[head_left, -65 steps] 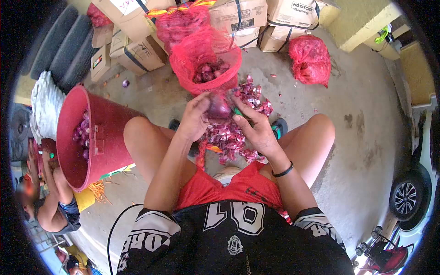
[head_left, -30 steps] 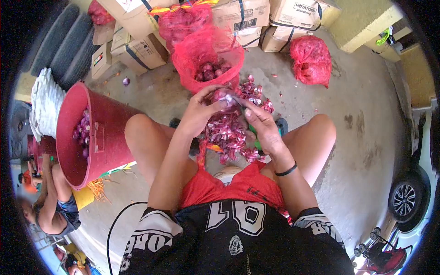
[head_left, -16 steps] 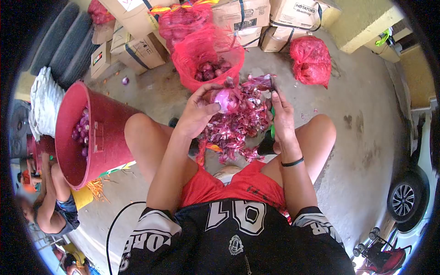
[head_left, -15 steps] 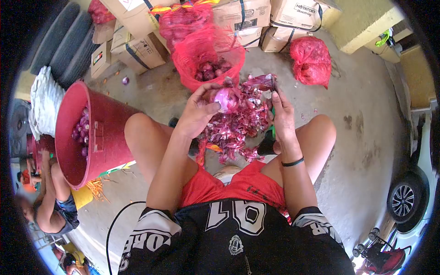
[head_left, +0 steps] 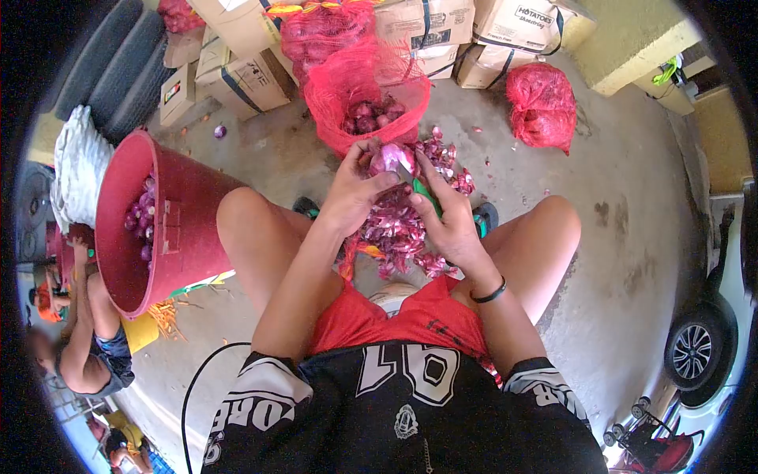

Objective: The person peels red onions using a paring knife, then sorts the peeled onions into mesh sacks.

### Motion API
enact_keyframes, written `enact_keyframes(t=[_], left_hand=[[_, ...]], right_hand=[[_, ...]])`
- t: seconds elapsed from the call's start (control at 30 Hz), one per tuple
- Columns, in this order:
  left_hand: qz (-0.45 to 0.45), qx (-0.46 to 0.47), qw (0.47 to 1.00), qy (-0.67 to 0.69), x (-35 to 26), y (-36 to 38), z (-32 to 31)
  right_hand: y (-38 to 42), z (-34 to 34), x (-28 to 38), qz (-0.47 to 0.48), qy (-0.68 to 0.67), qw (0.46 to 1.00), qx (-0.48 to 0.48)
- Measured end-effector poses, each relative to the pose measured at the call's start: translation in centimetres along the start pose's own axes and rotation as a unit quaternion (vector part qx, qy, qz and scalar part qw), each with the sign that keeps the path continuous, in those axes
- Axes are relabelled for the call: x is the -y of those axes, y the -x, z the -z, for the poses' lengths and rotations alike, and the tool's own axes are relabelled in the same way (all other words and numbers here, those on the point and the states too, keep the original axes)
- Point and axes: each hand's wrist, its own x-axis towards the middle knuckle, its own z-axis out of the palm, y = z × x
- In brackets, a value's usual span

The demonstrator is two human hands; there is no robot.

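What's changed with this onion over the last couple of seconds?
Half a second ago the right grip was out to the right, pulling peel; now it's back left at the onion, that strip no longer visible there. The onion, dark-skinned at first, now looks paler. Unchanged: the left grip holds the onion, the right the knife, and the bucket stands alongside.

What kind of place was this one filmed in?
Probably a garage or storage area doubling as a vegetable prep spot: a car wheel shows at the right edge, tires at upper left, and an open mesh sack of onions near strapped boxes.
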Motion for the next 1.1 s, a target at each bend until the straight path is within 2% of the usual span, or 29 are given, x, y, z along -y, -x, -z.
enact_keyframes(t=[0.1, 0.2, 0.4, 0.5, 0.8, 0.9, 1.1], left_hand=[[-0.007, -0.006, 1.000, -0.006, 0.2, 0.0, -0.1], [-0.030, -0.002, 0.999, -0.018, 0.7, -0.1, 0.1], [-0.014, 0.012, 1.000, 0.011, 0.7, -0.2, -0.3], [-0.018, 0.015, 0.999, 0.047, 0.6, 0.1, -0.6], [-0.015, 0.018, 0.999, 0.035, 0.2, 0.3, -0.5], [-0.003, 0.026, 0.999, 0.026, 0.5, 0.1, 0.3], [0.000, 0.003, 1.000, 0.024, 0.0, 0.3, -0.5]], right_hand=[[-0.1, -0.1, 0.2, -0.008, -0.002, 1.000, 0.003], [-0.2, -0.2, 0.3, 0.030, 0.002, 0.999, -0.016], [-0.5, 0.6, 0.7, -0.035, -0.015, 0.999, -0.007], [-0.4, 0.5, 0.2, 0.030, 0.007, 0.999, -0.026], [-0.4, 1.0, 0.6, 0.024, 0.062, 0.998, -0.004], [-0.5, 1.0, 0.3, 0.070, 0.092, 0.993, -0.017], [-0.4, 1.6, 1.1, 0.015, 0.128, 0.992, -0.003]])
